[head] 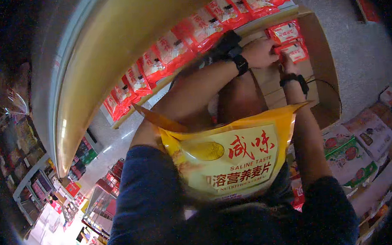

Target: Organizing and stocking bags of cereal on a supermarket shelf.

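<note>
Inside an open cardboard box, two small red-and-white plastic packets lie one beyond the other, the farther packet and the nearer packet. My left hand reaches across from the left, its fingertips at the left edge of the packets. My right hand touches the nearer packet's lower edge; its fingers are partly hidden, and a firm grip cannot be made out. Each wrist wears a black band. A large yellow cereal bag rests upright against my torso, between my forearms.
A shelf edge with a row of similar red packets runs diagonally beyond my left arm. A large yellowish curved panel looms at upper left. Printed cartons stand at right. A wire rack is at lower left.
</note>
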### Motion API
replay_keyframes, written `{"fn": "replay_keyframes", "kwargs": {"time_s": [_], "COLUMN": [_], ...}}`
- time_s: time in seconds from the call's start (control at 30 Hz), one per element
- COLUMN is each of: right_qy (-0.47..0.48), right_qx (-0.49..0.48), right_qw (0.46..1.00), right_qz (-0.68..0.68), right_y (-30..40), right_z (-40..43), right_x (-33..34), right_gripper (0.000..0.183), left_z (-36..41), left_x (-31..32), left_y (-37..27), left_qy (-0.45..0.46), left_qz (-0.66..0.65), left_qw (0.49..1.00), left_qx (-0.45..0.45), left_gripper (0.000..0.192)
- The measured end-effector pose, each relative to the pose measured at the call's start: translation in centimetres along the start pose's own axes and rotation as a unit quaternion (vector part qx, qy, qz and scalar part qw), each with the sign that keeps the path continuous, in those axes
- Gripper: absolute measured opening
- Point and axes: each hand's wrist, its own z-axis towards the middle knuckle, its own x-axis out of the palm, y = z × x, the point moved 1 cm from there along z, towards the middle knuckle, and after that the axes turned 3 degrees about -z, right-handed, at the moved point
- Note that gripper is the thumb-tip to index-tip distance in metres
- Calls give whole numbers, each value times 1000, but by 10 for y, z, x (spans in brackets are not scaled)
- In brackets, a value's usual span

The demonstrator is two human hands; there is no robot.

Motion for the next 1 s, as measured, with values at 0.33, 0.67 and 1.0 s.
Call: {"fn": "replay_keyframes", "kwargs": {"time_s": [0.33,0.67,1.0], "right_qy": [197,220,237], "right_qx": [-183,-156,-339], "right_qw": [917,962,862], "right_qz": [-295,44,-292], "right_y": [101,161,164], "right_z": [-178,-195,-172], "right_x": [-16,28,153], "right_gripper": [34,44,30], "left_z": [13,-7,-6], "left_x": [-49,-97,-126], "left_y": [-58,-110,-101], "left_qy": [-122,84,-240], "left_qz": [-165,-278,213], "left_qw": [979,951,944], "left_qx": [-23,-104,-82], "left_gripper": [79,49,58]}}
